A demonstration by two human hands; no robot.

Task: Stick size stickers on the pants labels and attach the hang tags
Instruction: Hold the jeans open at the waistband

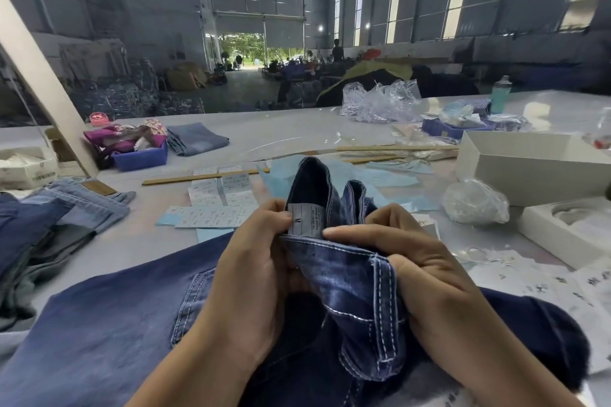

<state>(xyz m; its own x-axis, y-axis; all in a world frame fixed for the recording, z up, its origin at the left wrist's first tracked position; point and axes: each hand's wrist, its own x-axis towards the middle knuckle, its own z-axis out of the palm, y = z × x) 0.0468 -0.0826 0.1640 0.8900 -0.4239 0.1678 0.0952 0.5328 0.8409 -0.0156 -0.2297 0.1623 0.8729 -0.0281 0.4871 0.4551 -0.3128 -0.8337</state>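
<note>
Both hands grip the raised waistband of a pair of dark blue, faded denim pants [357, 291] with thick white contrast stitching, the one head view showing them close together at the middle of the picture. On the left, the left hand [254, 277] has its fingers curled round the bunched cloth, and its thumb pins the edge of a pale grey rectangular fabric label [305, 220] that stands up from the inside of the waistband; a letter M is printed on the label beside the thumb. To the right, the right hand [420, 277] clasps the waistband as well, its fingers wrapped over a stitched belt loop and its long thumb lying flat along the band's top edge, the tip touching the lower corner of the label. Below and to the left of the hands the rest of the pants lies spread soft and creased over a smooth, glossy grey table [291, 135], a stitched back pocket showing. Just beyond the left hand lie flat white sheets of small printed size stickers [211, 216] on light blue backing paper. Farther beyond, a long thin wooden strip [198, 177] lies across the table. Well to the right of the right hand sit a crumpled clear plastic bag [474, 203] and an open white cardboard box [529, 162]. Far to the left lies a stack of folded lighter blue jeans [66, 211].
</note>
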